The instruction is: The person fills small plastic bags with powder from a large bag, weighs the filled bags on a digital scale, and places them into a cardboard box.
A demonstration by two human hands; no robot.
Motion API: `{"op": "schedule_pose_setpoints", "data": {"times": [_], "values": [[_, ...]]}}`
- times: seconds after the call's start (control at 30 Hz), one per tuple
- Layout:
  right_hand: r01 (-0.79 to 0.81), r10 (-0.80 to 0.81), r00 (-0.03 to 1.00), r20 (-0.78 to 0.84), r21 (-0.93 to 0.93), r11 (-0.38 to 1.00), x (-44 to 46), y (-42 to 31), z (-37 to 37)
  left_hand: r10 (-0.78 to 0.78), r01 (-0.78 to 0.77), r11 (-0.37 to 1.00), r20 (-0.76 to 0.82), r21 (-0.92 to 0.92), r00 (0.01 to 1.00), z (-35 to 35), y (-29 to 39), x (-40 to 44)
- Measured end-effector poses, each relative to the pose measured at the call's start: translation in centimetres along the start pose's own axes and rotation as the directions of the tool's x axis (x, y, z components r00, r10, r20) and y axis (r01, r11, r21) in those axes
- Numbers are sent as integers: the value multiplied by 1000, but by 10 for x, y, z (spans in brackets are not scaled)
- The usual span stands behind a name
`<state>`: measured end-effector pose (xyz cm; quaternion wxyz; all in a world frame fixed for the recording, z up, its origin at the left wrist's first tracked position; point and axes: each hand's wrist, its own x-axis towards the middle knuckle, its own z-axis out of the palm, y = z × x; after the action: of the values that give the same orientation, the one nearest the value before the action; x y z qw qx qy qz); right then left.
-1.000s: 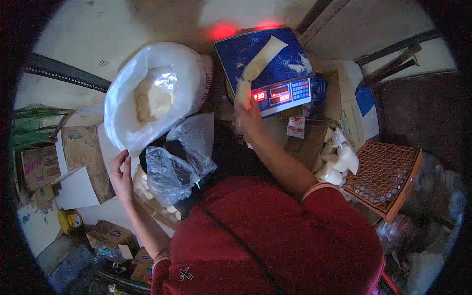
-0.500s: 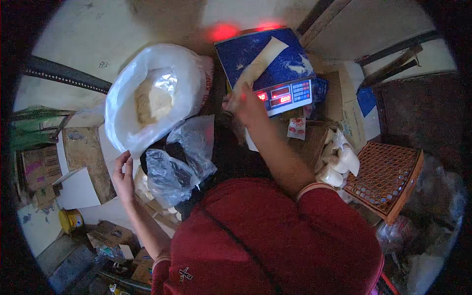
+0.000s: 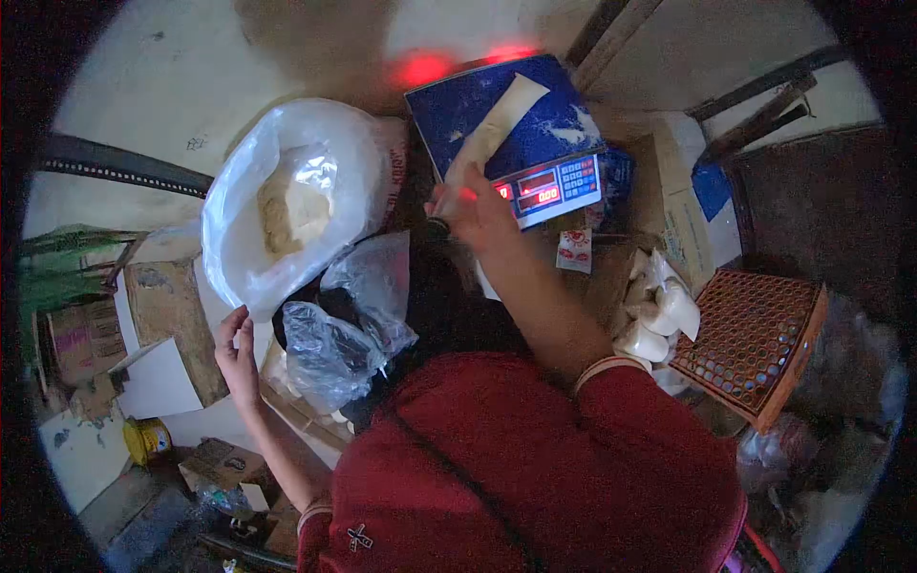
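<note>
My right hand [image 3: 470, 208] is closed around the near end of a long narrow plastic bag [image 3: 504, 116] with pale contents. The bag slants across the blue top of a digital scale [image 3: 449, 119]; whether it rests on the plate I cannot tell. Red digits on the scale's panel read 0.00. At the left, my left hand [image 3: 236, 346] has its fingers loosely stretched and nothing visible in them. Its fingertips are close to the lower rim of a large white plastic-lined sack [image 3: 227, 244], which holds cream-coloured powder [image 3: 308, 212].
Crumpled clear plastic bags [image 3: 330, 349] lie in front of my body. On the right are filled plastic bags [image 3: 659, 315] beside an orange-brown perforated crate [image 3: 750, 334]. White powder is scattered on the scale. Cardboard boxes [image 3: 172, 310] stand at the left.
The whole view has shifted slightly. My right hand keeps its hold on the narrow bag over the scale, and my left hand stays near the sack's rim.
</note>
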<state>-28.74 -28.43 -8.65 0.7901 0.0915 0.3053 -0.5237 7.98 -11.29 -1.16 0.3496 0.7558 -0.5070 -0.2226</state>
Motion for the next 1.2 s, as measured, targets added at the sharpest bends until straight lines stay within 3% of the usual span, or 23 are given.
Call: {"op": "schedule_pose_setpoints", "data": {"times": [0.17,0.43,0.53,0.7,0.8,0.83,0.93,1.2], "values": [[37,-36,999,21,-25,999,-7,2,-1,24,-24,1000,37,-8,999,-3,-6,4],[21,-27,996,-83,-68,997,-10,-1,11,42,-43,999,36,11,998,1,0,3],[29,-30,1000,-7,-185,982,-6,7,-2,21,-22,1000,28,14,999,0,4,2],[61,-80,994,-77,-224,973,-8,12,-8,54,-56,997,30,49,998,-1,1,3],[68,-139,982,-126,-453,889,-10,19,-10,42,-43,998,25,46,999,-1,-2,1],[68,-139,982,-126,-453,889,-9,23,-15,36,-37,998,23,44,999,-2,-2,1],[167,-230,973,-14,-645,745,-6,37,-34,23,-23,1000,7,-10,1000,-1,-1,-2],[429,-414,882,224,-743,513,-1,53,-48,5,-4,1000,20,-29,1000,-4,-6,-6]]}}
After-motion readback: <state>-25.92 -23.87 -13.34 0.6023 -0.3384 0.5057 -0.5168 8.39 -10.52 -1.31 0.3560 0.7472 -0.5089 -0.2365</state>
